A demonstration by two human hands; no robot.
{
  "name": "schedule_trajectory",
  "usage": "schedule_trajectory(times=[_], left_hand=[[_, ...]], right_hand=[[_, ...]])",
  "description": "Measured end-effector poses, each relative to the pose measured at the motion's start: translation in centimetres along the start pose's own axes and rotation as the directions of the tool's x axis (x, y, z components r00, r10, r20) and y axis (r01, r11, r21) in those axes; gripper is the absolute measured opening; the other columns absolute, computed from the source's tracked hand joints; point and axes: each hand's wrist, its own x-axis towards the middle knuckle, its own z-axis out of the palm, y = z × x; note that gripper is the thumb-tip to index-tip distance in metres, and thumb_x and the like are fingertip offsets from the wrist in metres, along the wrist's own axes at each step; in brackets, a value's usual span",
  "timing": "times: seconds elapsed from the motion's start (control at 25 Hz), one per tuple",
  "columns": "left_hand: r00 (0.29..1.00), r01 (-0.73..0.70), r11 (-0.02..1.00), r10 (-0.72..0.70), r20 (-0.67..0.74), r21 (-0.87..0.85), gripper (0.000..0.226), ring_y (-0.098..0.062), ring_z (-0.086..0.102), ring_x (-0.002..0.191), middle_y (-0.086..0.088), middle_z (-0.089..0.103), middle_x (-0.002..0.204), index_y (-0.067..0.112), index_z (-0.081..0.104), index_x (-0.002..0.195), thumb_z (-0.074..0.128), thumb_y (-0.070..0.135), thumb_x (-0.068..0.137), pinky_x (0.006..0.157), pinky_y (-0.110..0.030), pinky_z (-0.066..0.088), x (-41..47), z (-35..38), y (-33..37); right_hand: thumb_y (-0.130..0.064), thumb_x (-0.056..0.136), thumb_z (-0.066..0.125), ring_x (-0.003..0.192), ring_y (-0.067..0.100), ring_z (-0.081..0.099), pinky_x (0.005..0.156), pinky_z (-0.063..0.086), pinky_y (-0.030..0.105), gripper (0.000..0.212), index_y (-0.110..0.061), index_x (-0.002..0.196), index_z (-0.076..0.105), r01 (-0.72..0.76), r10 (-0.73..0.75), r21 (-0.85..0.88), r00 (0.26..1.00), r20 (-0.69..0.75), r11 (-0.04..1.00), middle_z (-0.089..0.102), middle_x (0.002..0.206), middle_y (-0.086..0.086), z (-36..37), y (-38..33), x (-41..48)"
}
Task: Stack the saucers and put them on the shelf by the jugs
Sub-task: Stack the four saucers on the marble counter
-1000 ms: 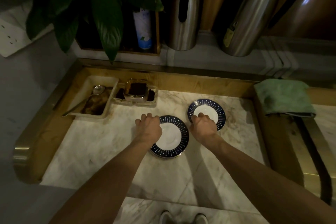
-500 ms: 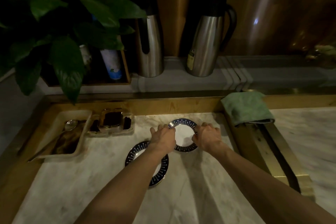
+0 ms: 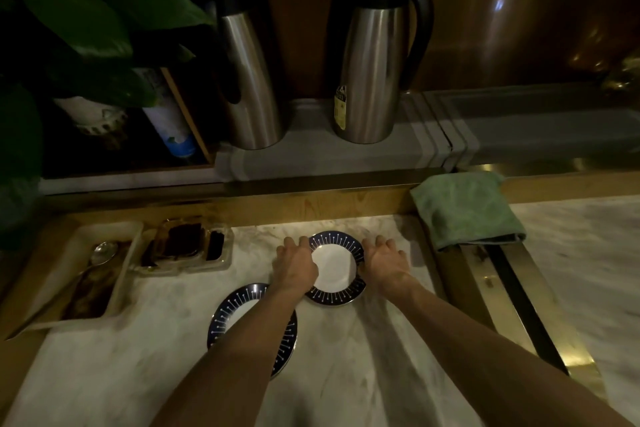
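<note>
Head view: far saucer (image 3: 334, 267) on the marble counter (image 3: 363, 374), white in the middle with a dark blue rim, gripped from both sides. Left hand (image 3: 294, 265) clamped on its left edge, right hand (image 3: 384, 263) clamped on its right edge, fingers curled over the rim. Hard to tell if lifted or still flat on the counter. Near saucer (image 3: 239, 314) lay flat just in front and to the left, partly hidden under the left arm, not stacked yet. Left of the saucers sat a clear tray (image 3: 187, 246) with dark bits, and a long dish (image 3: 86, 274) with a spoon (image 3: 100, 251). Green cloth (image 3: 464, 210) lay folded to the right. Behind, on the grey shelf (image 3: 311, 158), stood two steel jugs, left jug (image 3: 251, 80) and right jug (image 3: 374, 73). Big leafy plant (image 3: 79, 17) at far left.
</note>
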Motion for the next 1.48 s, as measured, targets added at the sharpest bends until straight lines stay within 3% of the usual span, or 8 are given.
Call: schedule_trajectory(times=[0.16,0.32,0.64,1.0,1.16,1.32,1.48], left_hand=[[0.996,0.089,0.99,-0.091,-0.008,-0.111,0.045,-0.032,0.05,0.116,-0.017,0.05,0.126,0.009,0.04,0.133,0.047,0.006,0.088,0.092,-0.041,0.048,1.1,0.8,-0.3],[0.978,0.198,0.963,-0.205,-0.022,-0.182,0.029,-0.032,0.06,0.105,-0.016,0.061,0.118,0.005,0.054,0.119,0.047,0.011,0.091,0.087,-0.04,0.052,1.7,1.3,-0.9],[0.973,0.184,0.93,-0.219,-0.077,-0.318,0.029,-0.028,0.064,0.103,-0.011,0.069,0.113,0.013,0.066,0.112,0.049,0.004,0.09,0.091,-0.04,0.053,1.5,1.2,-1.6],[0.964,0.154,0.887,-0.231,-0.13,-0.435,0.027,-0.027,0.065,0.1,-0.011,0.07,0.112,0.012,0.066,0.112,0.053,0.005,0.09,0.087,-0.035,0.054,-1.1,-1.8,-4.5],[0.955,0.163,0.883,-0.253,-0.153,-0.441,0.026,-0.027,0.065,0.103,-0.013,0.07,0.113,0.009,0.066,0.11,0.053,0.003,0.088,0.089,-0.034,0.054,-3.0,-2.8,-7.1],[0.945,0.197,0.882,-0.287,-0.155,-0.429,0.024,-0.029,0.063,0.105,-0.014,0.069,0.113,0.007,0.065,0.11,0.054,0.006,0.089,0.09,-0.032,0.05,-5.3,-3.2,-9.5],[0.94,0.227,0.894,-0.305,-0.155,-0.387,0.023,-0.031,0.063,0.104,-0.017,0.069,0.112,0.005,0.064,0.109,0.052,0.006,0.089,0.088,-0.034,0.05,-7.4,-3.0,-11.6]], right_hand=[[-0.022,0.094,0.044,0.13,0.035,0.041,0.104,0.04,0.043,0.05,-0.01,0.141,0.03,-0.092,0.086,0.185,0.995,0.041,0.978,0.034,0.145,0.021,1.2,0.1,1.6],[-0.023,0.096,0.042,0.12,0.032,0.053,0.097,0.046,0.04,0.038,-0.009,0.131,0.04,-0.161,0.148,0.291,0.987,0.066,0.943,0.052,0.131,0.018,1.9,0.2,2.5],[-0.009,0.093,0.044,0.118,0.034,0.053,0.097,0.045,0.041,0.033,-0.004,0.125,0.047,-0.177,0.174,0.406,0.984,0.045,0.897,0.056,0.127,0.018,2.0,0.3,2.8],[-0.017,0.094,0.048,0.107,0.035,0.061,0.091,0.053,0.045,0.028,-0.008,0.12,0.051,-0.111,0.131,0.422,0.991,-0.019,0.9,0.064,0.115,0.019,0.4,-2.4,1.0],[-0.019,0.096,0.046,0.102,0.032,0.063,0.077,0.051,0.033,0.028,-0.006,0.12,0.053,-0.029,0.058,0.406,0.997,-0.059,0.914,0.066,0.111,0.017,0.4,-4.8,-0.5],[-0.014,0.096,0.045,0.102,0.035,0.063,0.08,0.053,0.037,0.027,-0.002,0.119,0.053,0.027,0.0,0.431,0.998,-0.063,0.902,0.065,0.111,0.021,1.0,-6.9,-2.1],[-0.014,0.093,0.047,0.102,0.036,0.063,0.074,0.049,0.033,0.028,-0.003,0.117,0.055,0.055,-0.037,0.395,0.998,-0.052,0.917,0.065,0.112,0.021,2.1,-8.7,-3.3]])
